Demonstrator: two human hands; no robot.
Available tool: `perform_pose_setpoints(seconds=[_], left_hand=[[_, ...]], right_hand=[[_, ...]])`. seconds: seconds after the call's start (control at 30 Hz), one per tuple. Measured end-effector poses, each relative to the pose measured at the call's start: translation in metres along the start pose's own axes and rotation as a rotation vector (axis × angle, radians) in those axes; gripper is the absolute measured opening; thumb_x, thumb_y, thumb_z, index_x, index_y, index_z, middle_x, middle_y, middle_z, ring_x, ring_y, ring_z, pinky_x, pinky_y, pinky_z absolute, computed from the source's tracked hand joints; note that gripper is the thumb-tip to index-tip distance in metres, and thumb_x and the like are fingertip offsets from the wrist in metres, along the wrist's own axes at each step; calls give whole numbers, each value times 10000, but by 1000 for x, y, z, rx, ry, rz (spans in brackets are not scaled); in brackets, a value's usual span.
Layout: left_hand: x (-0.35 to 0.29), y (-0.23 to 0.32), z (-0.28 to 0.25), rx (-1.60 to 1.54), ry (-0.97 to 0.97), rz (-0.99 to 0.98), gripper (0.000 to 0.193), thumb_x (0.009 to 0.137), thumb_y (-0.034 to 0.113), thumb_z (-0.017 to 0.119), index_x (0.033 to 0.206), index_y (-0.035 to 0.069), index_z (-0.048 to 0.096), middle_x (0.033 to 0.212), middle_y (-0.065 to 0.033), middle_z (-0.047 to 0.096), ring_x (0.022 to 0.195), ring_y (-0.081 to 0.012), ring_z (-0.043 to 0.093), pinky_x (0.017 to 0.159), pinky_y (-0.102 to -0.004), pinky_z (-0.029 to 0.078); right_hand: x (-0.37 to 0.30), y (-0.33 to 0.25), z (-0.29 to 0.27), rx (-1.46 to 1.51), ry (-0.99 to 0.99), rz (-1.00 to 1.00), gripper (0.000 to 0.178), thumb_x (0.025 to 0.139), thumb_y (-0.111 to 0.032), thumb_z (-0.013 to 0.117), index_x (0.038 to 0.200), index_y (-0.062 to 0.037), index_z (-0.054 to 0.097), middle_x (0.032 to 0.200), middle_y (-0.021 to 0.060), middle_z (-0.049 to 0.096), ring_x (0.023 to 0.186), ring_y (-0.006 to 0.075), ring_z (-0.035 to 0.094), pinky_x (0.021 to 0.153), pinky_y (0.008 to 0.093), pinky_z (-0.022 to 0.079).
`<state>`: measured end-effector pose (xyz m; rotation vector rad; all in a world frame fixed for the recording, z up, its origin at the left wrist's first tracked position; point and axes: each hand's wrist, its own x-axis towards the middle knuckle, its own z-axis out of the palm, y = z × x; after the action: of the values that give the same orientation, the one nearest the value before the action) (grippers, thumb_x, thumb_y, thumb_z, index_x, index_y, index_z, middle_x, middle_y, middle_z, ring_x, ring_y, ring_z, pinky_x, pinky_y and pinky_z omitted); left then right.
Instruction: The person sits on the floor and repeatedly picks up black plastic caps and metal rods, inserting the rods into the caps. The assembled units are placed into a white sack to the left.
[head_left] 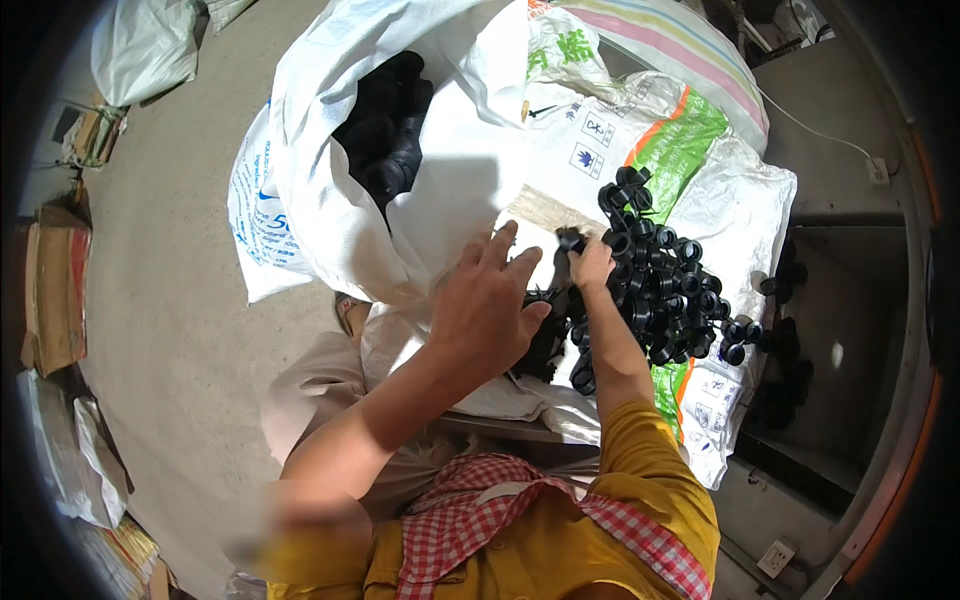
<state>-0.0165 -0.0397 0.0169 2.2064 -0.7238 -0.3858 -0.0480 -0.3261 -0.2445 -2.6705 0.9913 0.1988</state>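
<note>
Small rounded black plastic part [570, 240] is clamped at the fingertips of the right grip [592, 264], left of a heap of black ring-shaped plastic parts [660, 290]. Left grip [488, 305] is spread, near white woven sack [312, 180].

There are two hands [485, 305] [592, 264], one open sack [310, 150], one striped sack [665, 25] and dozens of black rings [660, 290], too heaped to count.

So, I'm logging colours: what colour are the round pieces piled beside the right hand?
The round pieces are black, shown in the head view.
</note>
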Motion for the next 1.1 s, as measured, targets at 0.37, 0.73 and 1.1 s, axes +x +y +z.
perform_pose_setpoints(seconds=[0.37, 0.73, 1.1], left_hand=[[0, -29, 50, -783, -198, -442, 638, 840, 395, 686, 1263, -26, 460, 1067, -141, 579, 848, -218, 634, 696, -338, 549], [-31, -10, 39, -771, -602, -319, 474, 729, 22, 583, 1202, -4, 553, 991, -127, 626, 697, -157, 649, 551, -279, 553], [-47, 5, 31, -598, -343, 642, 227, 748, 47, 630, 975, 65, 616, 737, -76, 612, 731, -258, 634, 649, -366, 489]], right_hand=[[-179, -72, -118, 452, 420, -927, 381, 740, -155, 734, 1077, -48, 593, 1020, 113, 554, 988, 322, 508, 883, 418, 381], [-220, -29, -164, 960, -248, -619, 259, 720, -56, 752, 948, -53, 629, 979, 74, 666, 983, 219, 606, 897, 348, 449], [-239, -20, -180, 1772, -1486, -601, 263, 764, -269, 679, 665, -28, 643, 686, 87, 640, 683, 245, 601, 644, 335, 412]])
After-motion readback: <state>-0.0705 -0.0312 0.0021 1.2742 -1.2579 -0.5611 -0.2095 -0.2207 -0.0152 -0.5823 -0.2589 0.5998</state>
